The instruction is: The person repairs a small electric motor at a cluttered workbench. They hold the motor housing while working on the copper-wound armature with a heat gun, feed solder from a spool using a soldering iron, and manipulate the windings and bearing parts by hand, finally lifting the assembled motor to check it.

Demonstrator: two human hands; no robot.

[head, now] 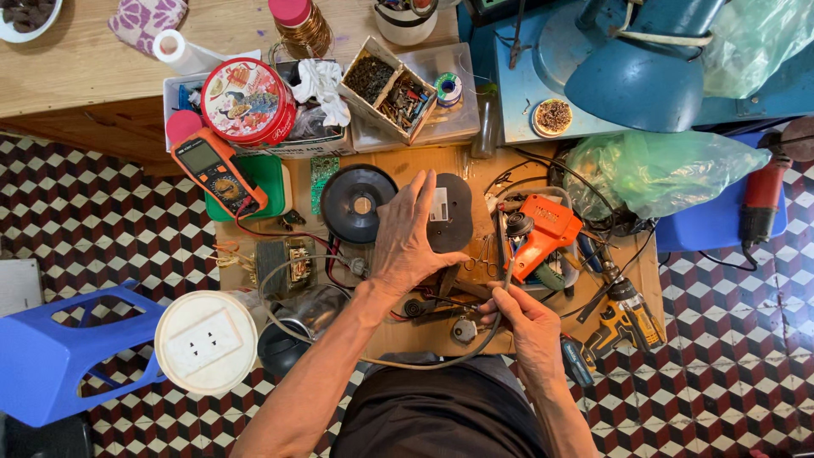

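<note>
The left hand (407, 242) is hovering open, fingers spread, over the bench (424, 326), partly covering a dark oval plate (454, 216). Just left of it a black round disc (358, 203) is lying. The right hand (527, 326) is gripping a grey cable (339, 349), w/ an orange tool (543, 233) just above it.

The left hand (409, 240) covers part of the black disc (448, 214) beside the round speaker (358, 203); the bowl (25, 17) far above-left of that speaker is cut by the edge.
</note>
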